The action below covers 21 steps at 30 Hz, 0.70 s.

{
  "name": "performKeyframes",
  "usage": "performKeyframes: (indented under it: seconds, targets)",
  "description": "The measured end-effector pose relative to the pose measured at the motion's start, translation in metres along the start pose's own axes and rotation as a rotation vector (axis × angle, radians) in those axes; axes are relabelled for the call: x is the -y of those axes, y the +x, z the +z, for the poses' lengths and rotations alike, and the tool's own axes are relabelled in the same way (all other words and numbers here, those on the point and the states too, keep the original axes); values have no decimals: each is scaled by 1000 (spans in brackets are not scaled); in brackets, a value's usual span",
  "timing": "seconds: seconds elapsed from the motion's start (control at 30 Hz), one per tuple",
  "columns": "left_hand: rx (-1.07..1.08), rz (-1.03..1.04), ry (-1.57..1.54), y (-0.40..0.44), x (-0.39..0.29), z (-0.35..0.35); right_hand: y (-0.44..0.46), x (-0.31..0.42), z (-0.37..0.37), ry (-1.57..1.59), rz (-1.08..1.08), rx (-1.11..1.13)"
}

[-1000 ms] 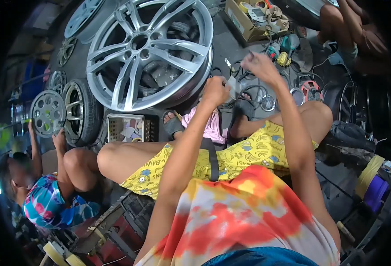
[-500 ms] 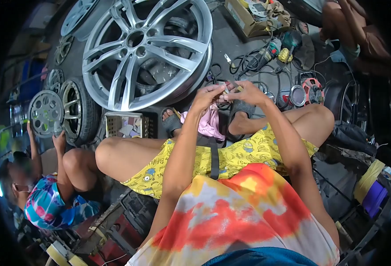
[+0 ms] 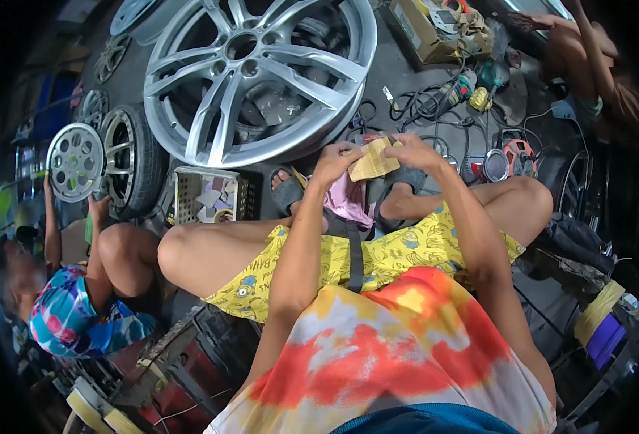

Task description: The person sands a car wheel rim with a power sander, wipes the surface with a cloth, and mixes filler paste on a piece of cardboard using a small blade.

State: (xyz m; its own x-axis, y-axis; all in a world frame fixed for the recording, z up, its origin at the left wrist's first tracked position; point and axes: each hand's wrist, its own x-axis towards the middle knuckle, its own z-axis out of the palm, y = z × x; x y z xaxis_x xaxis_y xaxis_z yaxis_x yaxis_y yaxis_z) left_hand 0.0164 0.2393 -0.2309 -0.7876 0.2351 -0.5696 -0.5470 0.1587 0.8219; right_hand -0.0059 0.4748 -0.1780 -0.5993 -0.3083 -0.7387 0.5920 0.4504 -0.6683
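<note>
Between my two hands is a tan, creased piece that looks like sandpaper (image 3: pixel 374 160), with a dark reddish edge along its top. My left hand (image 3: pixel 338 162) pinches its left side, and my right hand (image 3: pixel 415 153) grips the right side. A pink cloth (image 3: pixel 348 199) lies just below, between my sandalled feet. Beyond my hands, to the upper left, a large silver alloy wheel (image 3: pixel 295 74) stands tilted, its split spokes facing me.
A basket of scraps (image 3: pixel 187 197) sits left of my feet. Power tools (image 3: pixel 455 92) with tangled cords lie right of the wheel, below a cardboard box (image 3: pixel 411 35). A co-worker (image 3: pixel 66 311) at left holds a grey disc wheel (image 3: pixel 74 163). Another person (image 3: pixel 584 65) sits at upper right.
My hands were apart, then came together; the tan piece now shows opened out between them. The view has shifted slightly. The left co-worker's hand has a green item near it.
</note>
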Motion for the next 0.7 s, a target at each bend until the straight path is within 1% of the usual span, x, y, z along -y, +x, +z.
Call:
performKeyframes:
  seconds: [0.03, 0.07, 0.13, 0.2, 0.23, 0.27, 0.33, 0.4, 0.47, 0.5, 0.53, 0.57, 0.6, 0.63, 0.67, 0.7]
  targets:
    - [3, 58, 43, 5, 10, -2, -3, 1, 4, 38, -95, 36]
    - [8, 117, 86, 11, 20, -2, 0, -2, 5, 38, -98, 34]
    - [8, 127, 78, 12, 22, -1, 10, -18, 7, -61, -256, 46]
    - [37, 116, 180, 14, 20, 0, 21, -33, 7, -102, -227, 24]
    - [47, 199, 152, 21, 29, 1, 27, -38, 8, -138, -198, 6]
    - [41, 202, 151, 26, 39, 1, 32, -43, 9, -173, -171, -11]
    - [81, 192, 241, 21, 34, 2, 40, -52, 12, -140, -209, -16]
    - [89, 216, 244, 18, 32, 3, 48, -59, 15, -63, -275, 81]
    - [67, 207, 364, 13, 27, 4, 49, -62, 15, -73, -313, 84]
    - [69, 208, 369, 14, 29, 5, 48, -61, 16, -87, -347, 88]
    - [100, 144, 262, 15, 32, 7, 48, -60, 16, -83, -349, 84]
    - [131, 80, 156, 16, 35, 8, 48, -59, 16, -136, -306, 83]
    - [133, 81, 162, 16, 32, 8, 48, -58, 16, -190, -262, 82]
    - [169, 29, 120, 16, 30, 7, 48, -57, 16, -185, -264, 78]
    - [204, -25, 78, 15, 28, 7, 47, -57, 17, -199, -323, 51]
    - [206, -25, 82, 15, 30, 8, 44, -53, 19, -213, -382, 24]
